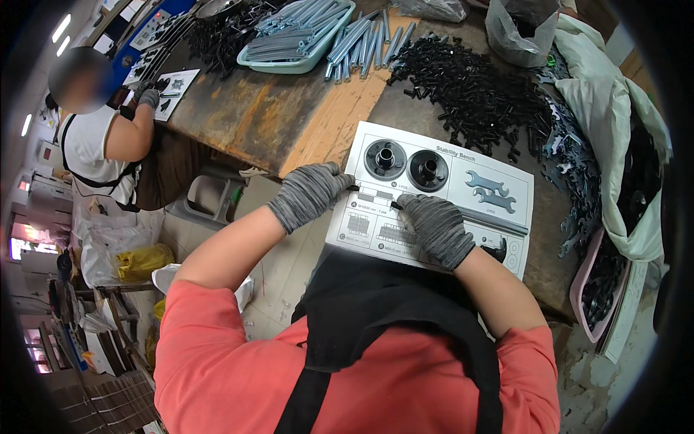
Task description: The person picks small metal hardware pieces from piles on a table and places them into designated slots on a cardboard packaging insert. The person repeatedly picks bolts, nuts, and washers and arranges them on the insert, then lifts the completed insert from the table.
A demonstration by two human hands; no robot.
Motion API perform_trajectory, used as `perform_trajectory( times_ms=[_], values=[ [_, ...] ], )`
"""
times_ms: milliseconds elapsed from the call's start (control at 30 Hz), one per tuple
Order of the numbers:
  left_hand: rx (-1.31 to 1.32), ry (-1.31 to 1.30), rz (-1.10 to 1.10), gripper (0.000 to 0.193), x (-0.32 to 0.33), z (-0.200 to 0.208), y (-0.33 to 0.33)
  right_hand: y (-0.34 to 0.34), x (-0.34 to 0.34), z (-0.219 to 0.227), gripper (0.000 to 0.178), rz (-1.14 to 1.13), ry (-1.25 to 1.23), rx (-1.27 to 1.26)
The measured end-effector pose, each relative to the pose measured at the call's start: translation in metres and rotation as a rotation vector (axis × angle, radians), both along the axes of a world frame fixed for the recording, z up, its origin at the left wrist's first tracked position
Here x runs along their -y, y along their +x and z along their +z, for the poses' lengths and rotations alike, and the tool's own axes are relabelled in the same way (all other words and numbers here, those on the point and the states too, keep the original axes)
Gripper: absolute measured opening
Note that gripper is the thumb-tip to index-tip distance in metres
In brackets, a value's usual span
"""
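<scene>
A white printed card (463, 155) lies at the table's front edge, with outlined drawings on it. Two black round flanged knobs (385, 159) sit along its upper left, beside two grey-blue open-ended wrenches (491, 192). Across the right half runs a silver metal tube (494, 221), partly under my right hand. A black curved part (495, 250) rests at the lower right. My left hand (307, 195), in a grey knit glove, is closed at the card's left edge, a small black piece at its fingertips. Over the card's middle, my gloved right hand (439, 228) pinches another small black piece.
Beyond the card spreads a heap of black bolts (470, 90). Metal tubes fill a pale green tray (289, 66) at the back. More wrenches (575, 159) lie right, near a white sack (600, 108) and pink bin (580, 293). A co-worker (108, 141) works at the left.
</scene>
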State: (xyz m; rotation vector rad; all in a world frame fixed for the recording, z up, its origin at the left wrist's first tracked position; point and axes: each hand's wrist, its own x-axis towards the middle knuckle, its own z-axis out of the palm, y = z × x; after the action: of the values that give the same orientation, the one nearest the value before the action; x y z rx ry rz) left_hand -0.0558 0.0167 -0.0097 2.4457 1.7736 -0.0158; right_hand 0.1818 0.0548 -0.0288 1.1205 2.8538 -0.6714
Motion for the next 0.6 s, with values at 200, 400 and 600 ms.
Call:
perform_trajectory(
  times_ms=[200, 400, 600],
  values=[
    [-0.246, -0.049, -0.046, 0.021, -0.005, 0.003, 0.005, -0.006, 0.002, 0.010, 0.029, 0.100, 0.050, 0.190],
    [-0.274, -0.155, -0.145, 0.016, -0.014, 0.012, 0.012, -0.014, 0.014, 0.008, 0.035, 0.161, 0.222, 0.219],
    [-0.008, -0.305, -0.142, 0.022, -0.040, 0.004, -0.002, -0.015, -0.011, 0.006, 0.027, -0.003, -0.085, 0.069]
  ],
)
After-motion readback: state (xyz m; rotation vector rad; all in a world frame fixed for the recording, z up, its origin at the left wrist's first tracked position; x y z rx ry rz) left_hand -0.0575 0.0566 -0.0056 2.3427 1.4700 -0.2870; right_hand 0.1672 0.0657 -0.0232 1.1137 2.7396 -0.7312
